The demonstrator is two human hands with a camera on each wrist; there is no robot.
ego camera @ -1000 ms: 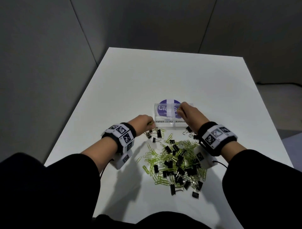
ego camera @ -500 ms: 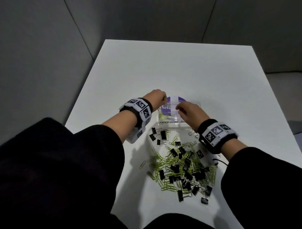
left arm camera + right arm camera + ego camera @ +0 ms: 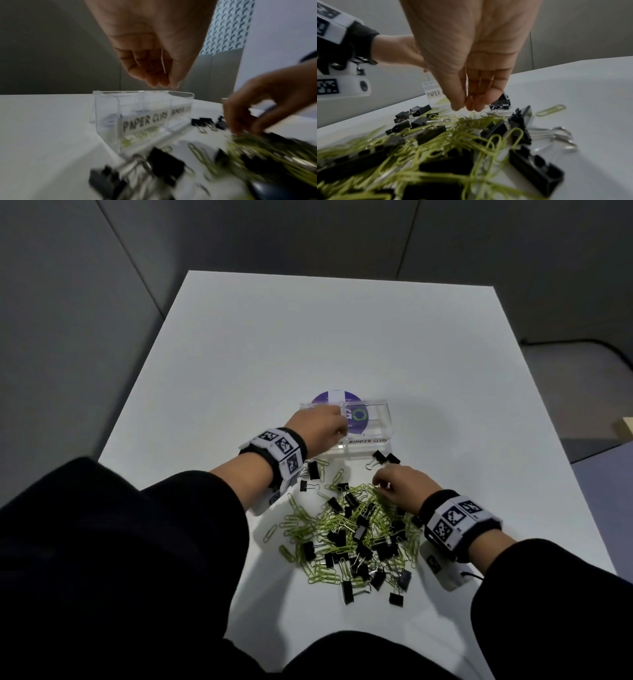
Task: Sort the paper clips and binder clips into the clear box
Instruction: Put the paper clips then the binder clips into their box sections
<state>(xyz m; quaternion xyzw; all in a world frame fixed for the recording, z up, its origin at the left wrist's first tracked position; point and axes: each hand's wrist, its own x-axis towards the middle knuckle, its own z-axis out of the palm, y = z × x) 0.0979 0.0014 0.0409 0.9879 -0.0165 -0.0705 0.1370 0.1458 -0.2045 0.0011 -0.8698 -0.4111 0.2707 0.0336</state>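
Observation:
The clear box (image 3: 366, 441) stands in the middle of the white table, its front labelled PAPER CLIPS and BINDER CLIPS (image 3: 142, 108). A few green paper clips (image 3: 144, 134) lie in its left compartment. My left hand (image 3: 337, 428) hovers over that compartment, fingers pointing down (image 3: 164, 83), with a thin pale wire pinched between thumb and fingers. Nearer me lies the mixed pile (image 3: 356, 532) of green paper clips and black binder clips. My right hand (image 3: 378, 484) reaches down onto the pile's far edge, its fingers (image 3: 465, 106) extended and holding nothing.
Two black binder clips (image 3: 383, 457) lie just in front of the box's right end. A purple round sticker (image 3: 325, 398) shows under the box. The table (image 3: 342, 337) is bare beyond it; grey walls surround it.
My right hand has left the box and come back down to the pile. My left hand has shifted from the box's left edge to above its left compartment.

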